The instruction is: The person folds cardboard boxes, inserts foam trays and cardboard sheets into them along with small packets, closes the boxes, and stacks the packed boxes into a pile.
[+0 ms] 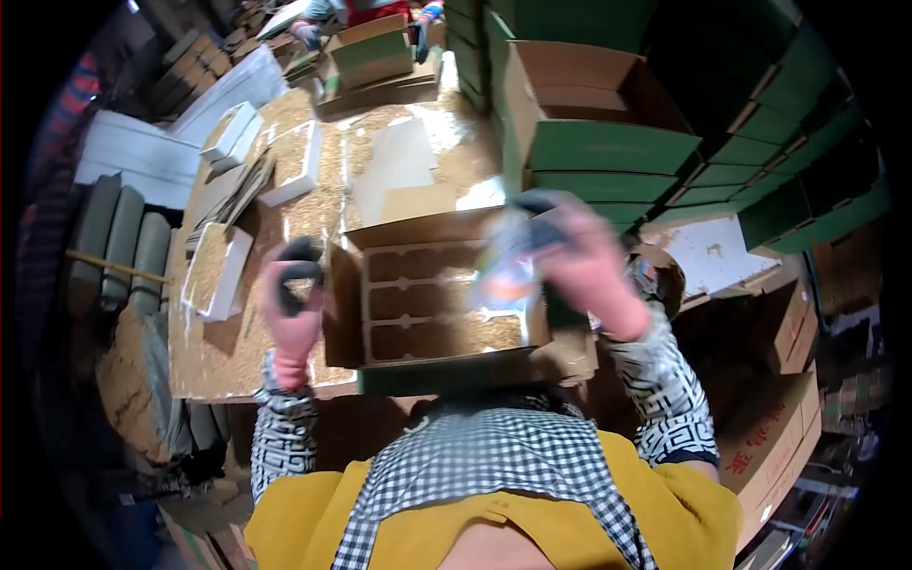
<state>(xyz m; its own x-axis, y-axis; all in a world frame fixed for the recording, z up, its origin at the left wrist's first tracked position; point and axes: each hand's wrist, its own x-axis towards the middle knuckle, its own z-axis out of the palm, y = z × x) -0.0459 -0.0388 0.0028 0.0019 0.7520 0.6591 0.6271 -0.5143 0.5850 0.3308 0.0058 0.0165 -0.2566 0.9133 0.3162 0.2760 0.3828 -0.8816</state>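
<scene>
Open box: cardboard box [344, 318] at the worktop's [247, 351] near edge, around its middle; green outer side toward the wearer.
Stage, judged: part-way. White insert [404, 323] already in the box, its cells in rows, brown inside; loose brown bits [489, 334] lay in the near right part. Top not closed.
Right hand [584, 256]: gloved, blurred, above the box's right side; fingers bent, seemingly closed on a clear item [503, 271] with coloured patches. Whether that item touched the insert, could not tell.
Left hand [293, 309]: gloved, just beside the box's left wall; thumb and fingers curled in a loose ring with a gap, nothing seen in it.
White trays [296, 171]: three near the worktop's left edge, brown material in at least one.
Far edge: a co-worker's gloved hands [421, 40] at another open green box [370, 62].
Green boxes [608, 147]: stacked toward the worktop's right edge, topmost one open; contents, if any, not made out.
Writing: red characters on a brown carton [774, 446] beyond the near right corner, too slanted and soft to read surely. Faint mark on a stacked green box, illegible. Coloured print on the clear item lost in blur. No brand readable.
</scene>
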